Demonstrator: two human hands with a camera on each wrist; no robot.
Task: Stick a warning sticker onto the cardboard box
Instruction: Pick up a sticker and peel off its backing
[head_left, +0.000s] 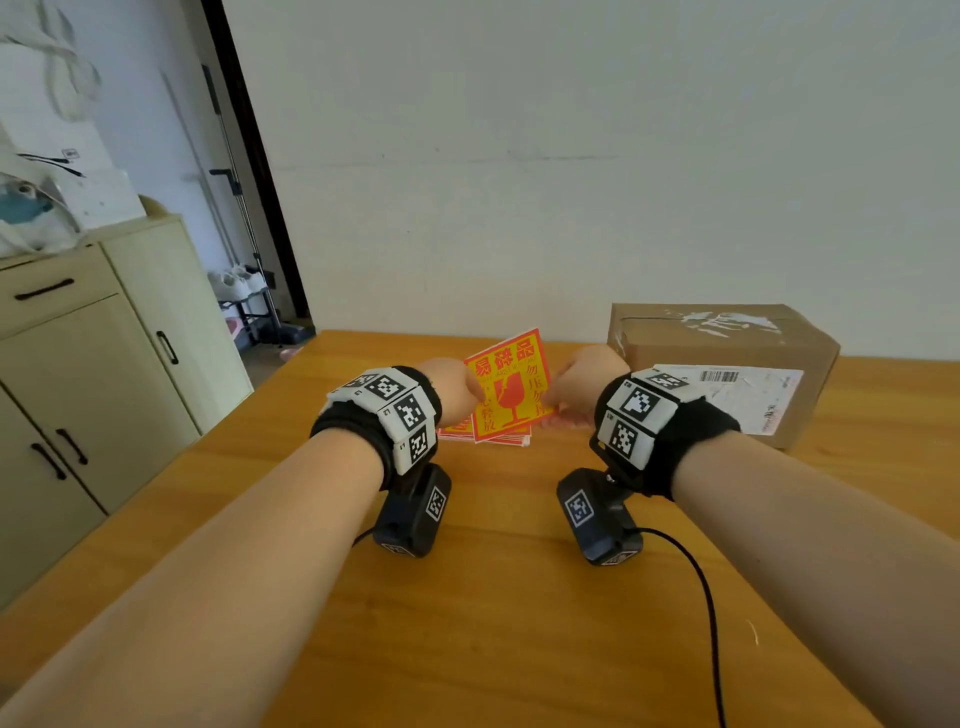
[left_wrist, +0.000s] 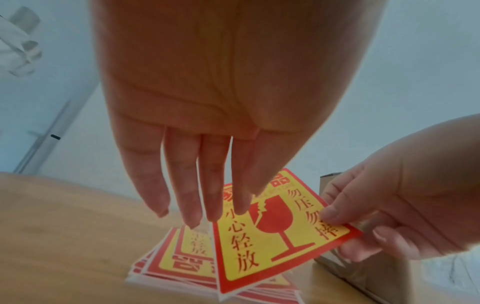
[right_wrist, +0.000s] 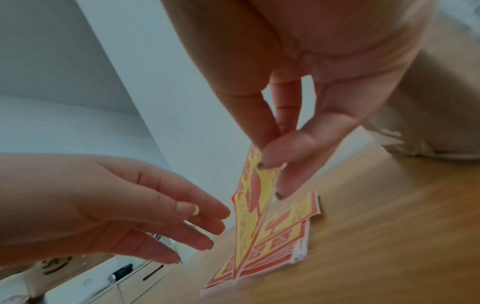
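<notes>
The warning sticker (left_wrist: 275, 232), red-bordered yellow with a broken wine glass and the characters 易碎品, 小心轻放 and 勿压勿摔, stands tilted above the stack of stickers (head_left: 485, 434) near the tabletop's (head_left: 509, 597) far edge. The right hand (left_wrist: 405, 197) pinches its edge between thumb and fingers; the left hand (left_wrist: 207, 123), fingers straight, reaches its other side. The cardboard box (head_left: 727, 353), bearing a white shipping label (head_left: 737, 395) with a barcode, sits right of the grip.

Both forearms reaching forward; right hand (left_wrist: 389, 191) pinching sticker (left_wrist: 272, 232) edge between thumb and fingers, left hand (left_wrist: 207, 115) hovering, fingers straight and relaxed
</notes>
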